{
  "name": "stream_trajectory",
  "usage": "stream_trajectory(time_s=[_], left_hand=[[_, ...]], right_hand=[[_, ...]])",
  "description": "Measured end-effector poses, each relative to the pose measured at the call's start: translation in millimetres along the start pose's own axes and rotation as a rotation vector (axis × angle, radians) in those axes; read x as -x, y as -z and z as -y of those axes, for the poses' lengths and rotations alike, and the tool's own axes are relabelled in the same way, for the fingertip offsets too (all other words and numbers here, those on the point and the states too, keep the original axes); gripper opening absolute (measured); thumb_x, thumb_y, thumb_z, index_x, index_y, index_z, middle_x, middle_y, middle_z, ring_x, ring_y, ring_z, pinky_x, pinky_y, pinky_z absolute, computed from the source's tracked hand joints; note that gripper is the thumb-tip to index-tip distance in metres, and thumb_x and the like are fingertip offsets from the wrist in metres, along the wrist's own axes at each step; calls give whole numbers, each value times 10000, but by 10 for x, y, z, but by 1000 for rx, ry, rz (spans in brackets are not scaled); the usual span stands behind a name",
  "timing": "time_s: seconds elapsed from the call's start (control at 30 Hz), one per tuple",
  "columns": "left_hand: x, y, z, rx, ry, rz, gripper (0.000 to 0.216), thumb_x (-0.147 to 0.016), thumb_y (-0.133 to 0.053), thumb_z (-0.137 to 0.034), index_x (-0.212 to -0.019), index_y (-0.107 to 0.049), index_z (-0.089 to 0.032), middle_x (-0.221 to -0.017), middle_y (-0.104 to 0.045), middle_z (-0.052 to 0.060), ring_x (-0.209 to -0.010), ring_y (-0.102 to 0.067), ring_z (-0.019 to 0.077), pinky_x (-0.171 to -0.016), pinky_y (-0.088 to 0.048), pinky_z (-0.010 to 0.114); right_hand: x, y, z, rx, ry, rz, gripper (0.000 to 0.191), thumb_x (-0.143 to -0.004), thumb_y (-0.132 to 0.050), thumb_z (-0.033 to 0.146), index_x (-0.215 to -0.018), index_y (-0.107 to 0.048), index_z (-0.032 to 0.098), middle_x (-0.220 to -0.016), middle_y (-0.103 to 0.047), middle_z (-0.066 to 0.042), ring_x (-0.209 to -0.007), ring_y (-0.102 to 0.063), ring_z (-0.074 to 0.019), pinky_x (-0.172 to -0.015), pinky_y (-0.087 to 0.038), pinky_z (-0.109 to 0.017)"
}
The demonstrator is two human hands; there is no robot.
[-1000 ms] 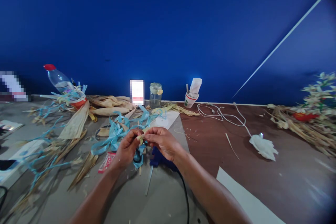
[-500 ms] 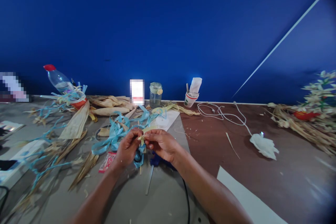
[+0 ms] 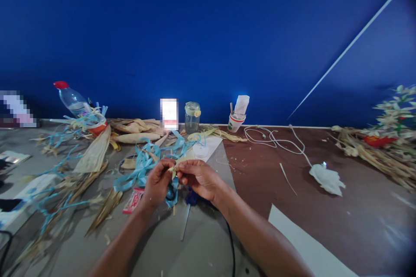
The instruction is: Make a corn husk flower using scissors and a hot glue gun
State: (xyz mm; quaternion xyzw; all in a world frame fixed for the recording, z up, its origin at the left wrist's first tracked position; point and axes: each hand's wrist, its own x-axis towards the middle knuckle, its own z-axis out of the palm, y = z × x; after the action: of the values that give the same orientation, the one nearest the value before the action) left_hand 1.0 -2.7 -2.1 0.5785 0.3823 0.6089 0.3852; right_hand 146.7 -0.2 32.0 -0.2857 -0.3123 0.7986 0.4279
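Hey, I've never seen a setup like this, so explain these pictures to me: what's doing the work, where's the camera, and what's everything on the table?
There's no machine here, just a person's two bare hands. Every picture comes from one camera worn on that person's head, looking forward and down.

The left hand and right hand meet in the middle, fingertips pinching a small pale piece; it's too small to tell exactly what it is.

On the table, blue ribbon and dried leaves lie beyond the left hand. Near the wall are a leaning bottle, a jar and a paper cup. Off to the right are a white cable and a crumpled white thing.
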Motion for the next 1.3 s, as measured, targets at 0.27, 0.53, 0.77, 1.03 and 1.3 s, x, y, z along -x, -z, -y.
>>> stream_trajectory(time_s=[0.27,0.53,0.77,1.03,1.3], left_hand=[[12,21,70,245,177,-76,191,-702,-752,-380,-767,-674,-219,-827,-643,21,-806,-574,159,-754,-456,281],[-3,-1,18,395,273,-100,235,-637,-806,-335,-774,-668,-205,-747,-648,-1,-680,-573,120,-656,-456,236],[-21,-14,5,426,312,-109,262,-586,-842,-329,-750,-675,-210,-732,-653,-15,-697,-591,109,-671,-466,217],[-43,-6,-30,436,338,-115,267,-562,-854,-298,-724,-666,-200,-702,-647,-18,-659,-583,103,-641,-465,214],[-56,15,26,492,337,-56,269,-601,-833,-339,-750,-660,-196,-698,-664,-8,-657,-598,109,-653,-469,220]], right_hand=[[20,29,44,-77,-21,11,253,-689,-653,343,-700,-715,98,-605,-597,-19,-480,-479,-79,-522,-329,-235],[32,25,79,-82,-21,-47,257,-730,-621,339,-671,-698,101,-608,-585,-20,-493,-472,-80,-536,-336,-235],[18,15,62,-58,22,-43,224,-646,-678,326,-671,-701,105,-608,-589,-15,-491,-465,-79,-516,-324,-233],[34,21,49,54,81,-94,208,-613,-742,305,-706,-692,126,-633,-593,-5,-506,-470,-71,-524,-318,-226],[30,44,76,189,175,-197,207,-621,-719,303,-742,-697,136,-629,-584,9,-521,-456,-67,-529,-316,-214]])
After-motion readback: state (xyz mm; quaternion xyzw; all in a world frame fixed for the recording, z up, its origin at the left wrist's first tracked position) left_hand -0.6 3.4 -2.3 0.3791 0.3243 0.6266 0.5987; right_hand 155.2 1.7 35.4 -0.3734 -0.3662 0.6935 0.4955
